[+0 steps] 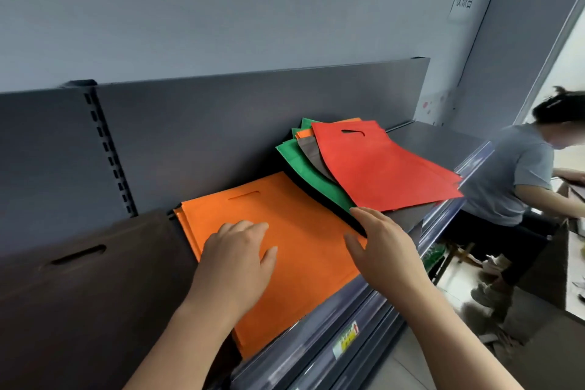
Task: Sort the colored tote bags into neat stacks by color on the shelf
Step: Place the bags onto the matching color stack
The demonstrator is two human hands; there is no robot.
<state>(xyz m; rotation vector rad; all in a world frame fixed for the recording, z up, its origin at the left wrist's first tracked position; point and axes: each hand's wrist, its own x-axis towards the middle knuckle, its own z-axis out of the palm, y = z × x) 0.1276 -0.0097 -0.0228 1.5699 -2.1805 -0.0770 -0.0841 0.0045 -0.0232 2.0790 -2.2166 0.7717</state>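
Squaring the orange stack [304, 231] on the shelf [440, 138]

The left hand [235, 260] lies flat and open on the top orange bag, and the right hand [380, 241], fingers straight and holding nothing, touches the stack's 3 o'clock edge. It is best to press down and push the edges even. At 2 o'clock the unsorted pile under a red bag [380, 165] overlaps the stack's corner and may hinder. Brown bags [79, 279] lie at 9 o'clock.

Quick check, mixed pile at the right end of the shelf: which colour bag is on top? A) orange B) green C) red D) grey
C: the red bag lies uppermost, with the green bag and grey bag fanned out beneath it.
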